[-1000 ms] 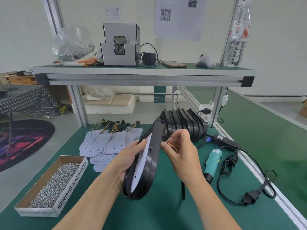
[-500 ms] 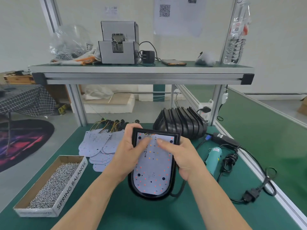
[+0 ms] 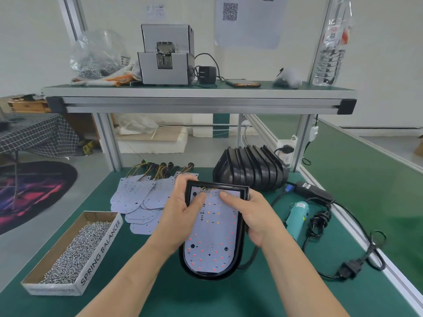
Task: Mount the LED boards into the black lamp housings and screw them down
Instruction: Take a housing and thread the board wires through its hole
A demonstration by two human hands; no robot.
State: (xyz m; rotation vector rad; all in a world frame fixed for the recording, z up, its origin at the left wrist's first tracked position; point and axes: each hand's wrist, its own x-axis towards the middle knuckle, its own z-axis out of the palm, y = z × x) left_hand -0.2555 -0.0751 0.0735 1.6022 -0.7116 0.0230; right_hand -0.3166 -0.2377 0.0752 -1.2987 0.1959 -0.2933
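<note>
Two hands are gripping one black lamp housing (image 3: 240,239) low over the green table (image 3: 160,294), its rounded end pointing toward the person. The left hand (image 3: 180,211) is curling its fingers round the housing's far left corner. The right hand (image 3: 256,218) is wrapping its fingers under the right edge. Both thumbs are pressing on the single LED board (image 3: 210,239) lying inside the housing, which is dotted with red and orange LEDs.

Behind the left hand, loose LED boards (image 3: 135,195) are lying overlapped on the table, too layered to count, with wire tails at their far ends. One stack of housings (image 3: 251,172) is standing on edge behind the right hand, with about eight ribs showing. One cardboard box (image 3: 100,252) reading "SPRING BALANCER" is sitting at the left, holding silver screws (image 3: 75,250). One teal screwdriver (image 3: 297,216) is lying at the right, beside one black power adapter (image 3: 313,191) and a looping cable (image 3: 357,252).

An aluminium-framed shelf (image 3: 199,93) is spanning the table, carrying one grey screw feeder (image 3: 166,53), one clear bag (image 3: 98,56) and one phone (image 3: 242,83). One sheet with a QR code (image 3: 248,19) is hanging on the white wall. One round dark rug (image 3: 34,193) is lying on the grey floor.
</note>
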